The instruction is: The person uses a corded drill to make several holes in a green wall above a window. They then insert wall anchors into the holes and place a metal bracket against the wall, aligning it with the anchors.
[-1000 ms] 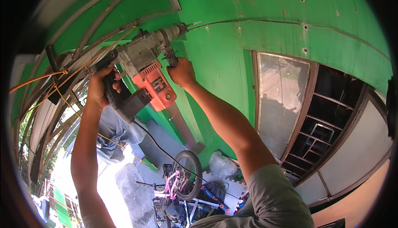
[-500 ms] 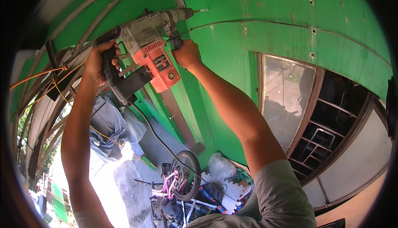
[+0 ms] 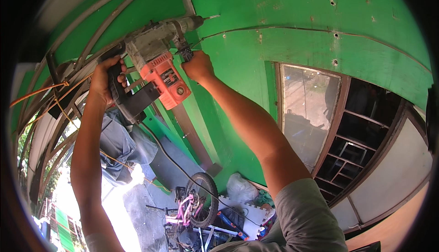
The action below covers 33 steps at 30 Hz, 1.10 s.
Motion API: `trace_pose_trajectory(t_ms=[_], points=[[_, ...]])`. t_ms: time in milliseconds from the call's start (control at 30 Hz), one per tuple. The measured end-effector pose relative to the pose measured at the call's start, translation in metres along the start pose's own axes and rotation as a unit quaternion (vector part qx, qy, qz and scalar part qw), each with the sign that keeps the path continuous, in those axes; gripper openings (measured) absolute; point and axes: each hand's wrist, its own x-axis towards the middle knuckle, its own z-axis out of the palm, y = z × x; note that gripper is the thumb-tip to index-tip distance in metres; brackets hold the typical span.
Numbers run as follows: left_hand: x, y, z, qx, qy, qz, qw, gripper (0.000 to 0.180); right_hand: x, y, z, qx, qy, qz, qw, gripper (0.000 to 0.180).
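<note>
Both my hands hold up a rotary hammer drill with an orange motor housing, a grey gear case and a black rear handle. My left hand is wrapped round the rear handle, some fingers showing inside the grip. Near the chuck, my right hand closes round the black side handle. The drill bit points right, toward the green wall; whether its tip touches the wall I cannot tell. From the bottom of the rear handle a dark power cord hangs down.
Several small holes mark the wall, and a thin cable crosses it. A window stands at the right. Below are a pink bicycle, a clear plastic bag and a draped grey cloth. Orange rope stretches across the left.
The drill and both hands sit slightly lower and further left in the picture. The wall and window have also shifted left with the view. Both grips are unchanged.
</note>
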Motion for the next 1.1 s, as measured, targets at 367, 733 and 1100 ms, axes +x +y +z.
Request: trace_pose_trajectory(t_ms=[367,733,1100], points=[[0.02,-0.018,-0.005,0.011,0.031,0.027,0.999,0.022,0.006,0.021,-0.006,0.036,-0.075,-0.079,0.993,0.041],[0.021,0.006,0.001,0.094,0.011,0.077,0.993,0.021,-0.076,0.117,-0.218,0.007,0.18,-0.152,0.972,0.02],[0.037,-0.017,-0.013,0.04,0.002,0.067,0.997,0.024,-0.083,0.191,-0.201,-0.263,0.141,-0.283,0.912,0.056]])
